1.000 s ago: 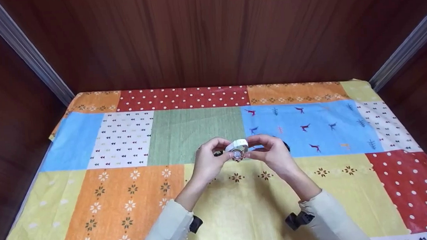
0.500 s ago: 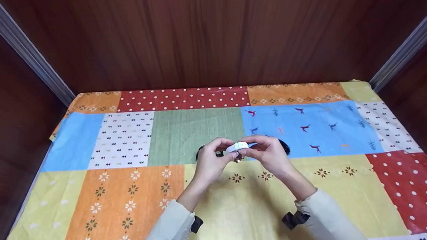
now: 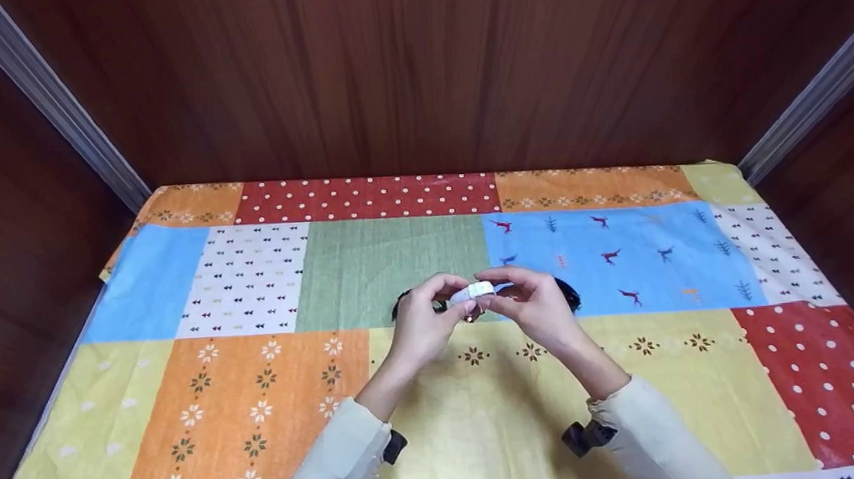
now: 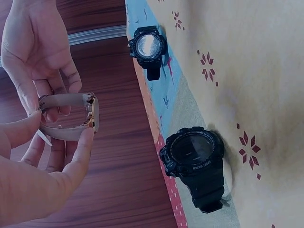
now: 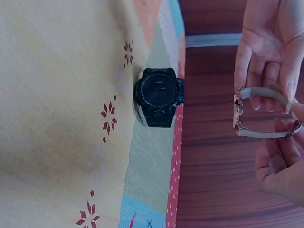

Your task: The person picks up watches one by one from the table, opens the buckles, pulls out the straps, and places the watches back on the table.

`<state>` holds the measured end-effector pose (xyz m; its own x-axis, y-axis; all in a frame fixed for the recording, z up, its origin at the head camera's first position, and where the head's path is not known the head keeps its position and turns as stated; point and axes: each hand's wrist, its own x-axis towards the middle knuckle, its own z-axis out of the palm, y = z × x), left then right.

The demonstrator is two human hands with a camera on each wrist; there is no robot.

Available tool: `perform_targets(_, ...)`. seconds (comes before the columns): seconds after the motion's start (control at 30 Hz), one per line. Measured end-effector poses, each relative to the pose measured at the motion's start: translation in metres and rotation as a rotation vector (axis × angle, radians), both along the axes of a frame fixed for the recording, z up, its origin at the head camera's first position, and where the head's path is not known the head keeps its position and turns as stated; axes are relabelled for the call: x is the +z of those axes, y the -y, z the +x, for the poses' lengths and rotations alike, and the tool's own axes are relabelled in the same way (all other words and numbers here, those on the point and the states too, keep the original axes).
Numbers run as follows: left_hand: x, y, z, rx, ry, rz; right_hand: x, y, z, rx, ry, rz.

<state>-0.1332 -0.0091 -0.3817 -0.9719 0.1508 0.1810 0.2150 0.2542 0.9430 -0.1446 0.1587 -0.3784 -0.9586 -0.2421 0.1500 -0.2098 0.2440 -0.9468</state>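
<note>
Both hands hold a wristwatch [image 3: 473,291] up above the table. Its white strap is bent into a loop, and its gold-coloured case [image 4: 91,111] shows edge-on in the left wrist view. My left hand [image 3: 416,326] grips it from the left, one fingertip right at the case and another at the strap's ends. From the right, my right hand [image 3: 541,310] holds the strap where its ends meet at the buckle [image 5: 293,128]. The dial is turned out of sight in the head view.
On the patchwork tablecloth [image 3: 258,401] lie two black sport watches. One watch [image 4: 192,152] is behind the left hand, the other watch [image 4: 148,47] behind the right. Dark wood-grain panels [image 3: 415,67] enclose the table's back and sides.
The wristwatch has tipped over, its dial turning out of view and its strap now facing up. The right hand has come slightly inward, its fingers closer on the strap.
</note>
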Motion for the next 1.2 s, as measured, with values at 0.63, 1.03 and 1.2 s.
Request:
perform_targets(0.63, 0.0002, -0.0002, -0.0002, 0.013, -0.102, -0.115, -0.0011, 0.0008, 0.0004, 0.009, -0.023, 0.001)
perform_targets(1.03, -0.0019, -0.0012, 0.0013, 0.021, -0.09, -0.173, -0.0009, -0.0002, 0.0004, -0.008, -0.007, 0.057)
perform_targets(1.2, -0.0022, -0.0009, 0.0016, 0.01, -0.065, -0.162, -0.0023, -0.0007, 0.0002, -0.005, -0.002, 0.049)
